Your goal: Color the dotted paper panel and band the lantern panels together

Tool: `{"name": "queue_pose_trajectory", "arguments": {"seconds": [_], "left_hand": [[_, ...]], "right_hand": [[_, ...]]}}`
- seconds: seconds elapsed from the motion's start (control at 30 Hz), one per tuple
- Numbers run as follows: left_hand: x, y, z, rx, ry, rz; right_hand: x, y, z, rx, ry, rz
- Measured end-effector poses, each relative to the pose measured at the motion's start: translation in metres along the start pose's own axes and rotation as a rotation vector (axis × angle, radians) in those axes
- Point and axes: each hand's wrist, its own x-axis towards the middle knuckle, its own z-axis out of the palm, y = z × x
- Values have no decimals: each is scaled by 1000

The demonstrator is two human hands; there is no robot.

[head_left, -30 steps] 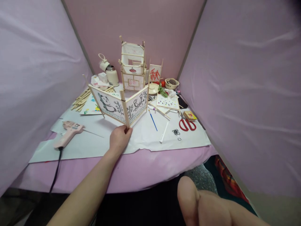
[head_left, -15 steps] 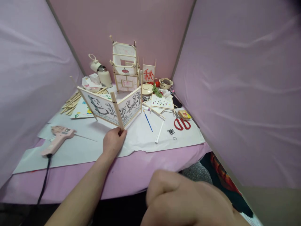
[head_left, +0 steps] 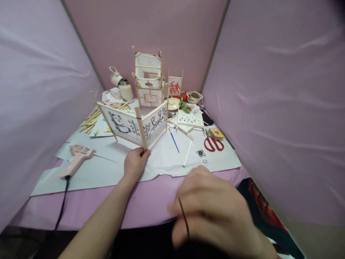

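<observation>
My left hand is closed round the bottom of the corner post of a two-panel stick frame, which stands upright on white paper. One panel bears a panda drawing, the other birds and bamboo. A dark band ties the post near its top. Close to the camera, over the table's front edge, my right hand is partly blurred, with its fingers curled. A thin black rubber band stretches across its thumb and fingers. More black rubber bands lie on the paper beyond it.
A pink glue gun with a cord lies at left, beside bamboo sticks. Red-handled scissors, a white pen and a blue brush lie at right. Behind stand a stick-and-paper tower and a jar.
My right hand has risen and turned, and the black rubber band across its fingers now shows. My left hand keeps its hold on the frame; the whole view has shifted slightly.
</observation>
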Motion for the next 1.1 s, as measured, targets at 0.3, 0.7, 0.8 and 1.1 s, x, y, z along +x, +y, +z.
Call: {"name": "queue_pose_trajectory", "arguments": {"seconds": [0.3,0.7,0.8,1.1], "left_hand": [[-5,28,-31,-228,-26,60],[-17,108,-63,-1229,-235,-100],[-26,125,-59,-1498,-257,-230],[-33,139,-31,-1834,-44,-395]], "right_hand": [[15,109,25,119,174,377],[30,85,27,0,423,205],[37,72,24,-57,494,89],[48,81,34,76,497,179]]}}
